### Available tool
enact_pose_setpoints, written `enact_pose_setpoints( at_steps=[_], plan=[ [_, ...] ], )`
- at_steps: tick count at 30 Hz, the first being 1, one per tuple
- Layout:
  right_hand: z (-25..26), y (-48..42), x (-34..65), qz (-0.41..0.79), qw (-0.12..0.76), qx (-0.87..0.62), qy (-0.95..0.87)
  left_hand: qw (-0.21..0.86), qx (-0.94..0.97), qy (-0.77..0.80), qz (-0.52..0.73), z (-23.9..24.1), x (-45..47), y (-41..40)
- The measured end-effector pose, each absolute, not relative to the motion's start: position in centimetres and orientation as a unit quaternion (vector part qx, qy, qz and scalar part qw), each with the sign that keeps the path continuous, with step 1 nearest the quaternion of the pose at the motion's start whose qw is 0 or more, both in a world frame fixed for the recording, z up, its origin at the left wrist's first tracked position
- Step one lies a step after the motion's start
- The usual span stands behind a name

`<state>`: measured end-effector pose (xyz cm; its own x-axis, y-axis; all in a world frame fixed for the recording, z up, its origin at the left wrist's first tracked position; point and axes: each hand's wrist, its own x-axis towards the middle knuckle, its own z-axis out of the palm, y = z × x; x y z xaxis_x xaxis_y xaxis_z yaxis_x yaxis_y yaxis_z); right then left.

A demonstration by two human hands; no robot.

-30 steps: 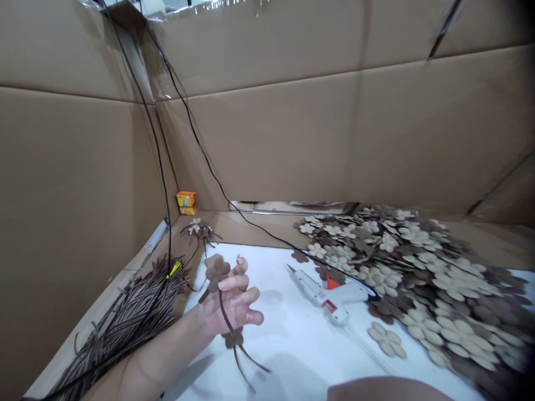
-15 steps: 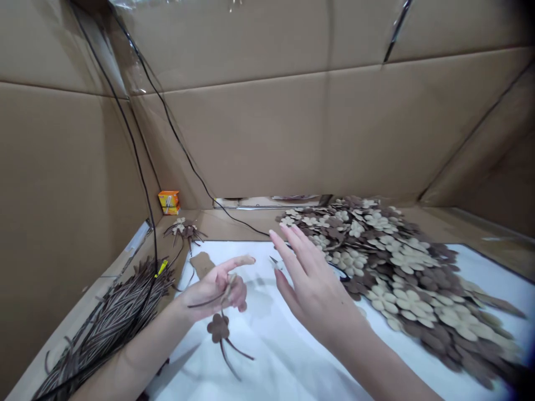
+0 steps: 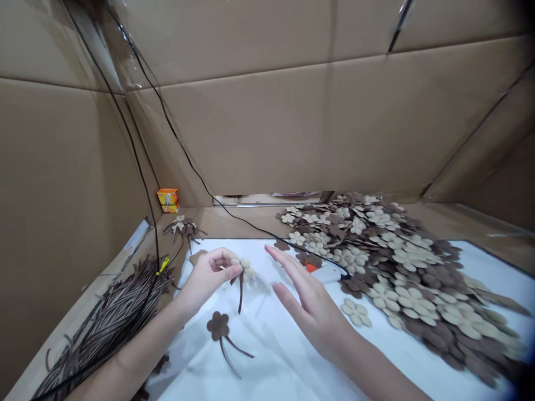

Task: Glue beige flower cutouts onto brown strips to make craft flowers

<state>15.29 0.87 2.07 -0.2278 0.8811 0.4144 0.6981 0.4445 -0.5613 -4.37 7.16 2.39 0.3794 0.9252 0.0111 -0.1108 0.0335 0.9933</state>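
Note:
My left hand (image 3: 208,276) is closed in a pinch on a small beige felt flower (image 3: 244,267) with a dark brown strip hanging from it, held just above the white sheet (image 3: 288,356). A dark brown flower with trailing strips (image 3: 219,326) lies on the sheet below that hand. My right hand (image 3: 307,295) hovers open, fingers stretched out and pointing left, a short way right of the beige flower. Behind its fingers the orange trigger of a glue gun (image 3: 317,270) shows, the rest mostly hidden.
A big heap of beige and brown felt flowers (image 3: 393,262) covers the right side. A bundle of brown strips (image 3: 104,323) lies at the left. Cardboard walls close in all round. A black cable (image 3: 184,153) runs down the wall. A small orange box (image 3: 168,200) stands in the corner.
My left hand has let the brown flower rest on the sheet and now pinches a beige flower. My right hand came into view and now hovers lower, uncovering the glue gun's trigger.

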Motion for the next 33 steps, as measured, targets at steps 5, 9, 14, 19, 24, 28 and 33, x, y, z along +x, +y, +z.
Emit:
enact_pose_setpoints(
  at_steps=[5,9,14,19,24,28,33],
  plan=[
    [2.8,1.9,13.9,0.319,0.393,-0.492,-0.709,0.699,0.479,0.307,0.433,2.2,-4.4,6.6],
    [3.2,3.0,12.7,0.411,0.418,-0.459,-0.668,0.83,0.338,0.173,0.408,1.1,-4.6,6.5],
    [4.9,4.2,11.2,0.389,0.448,-0.387,-0.706,0.915,0.187,0.116,0.337,0.2,-4.2,5.6],
    [5.9,5.2,10.2,0.447,0.373,-0.376,-0.72,0.947,0.137,0.109,0.269,-0.4,-3.4,4.7],
    [5.6,5.7,10.7,0.477,0.34,-0.402,-0.703,0.936,0.217,0.123,0.248,-1.7,-2.9,5.0],
    [5.8,6.0,11.7,0.42,0.371,-0.464,-0.686,0.848,0.366,0.208,0.323,-2.0,-2.8,6.2],
    [5.9,6.8,12.6,0.328,0.371,-0.497,-0.712,0.707,0.461,0.27,0.463,-1.1,-3.5,7.3]
  ],
)
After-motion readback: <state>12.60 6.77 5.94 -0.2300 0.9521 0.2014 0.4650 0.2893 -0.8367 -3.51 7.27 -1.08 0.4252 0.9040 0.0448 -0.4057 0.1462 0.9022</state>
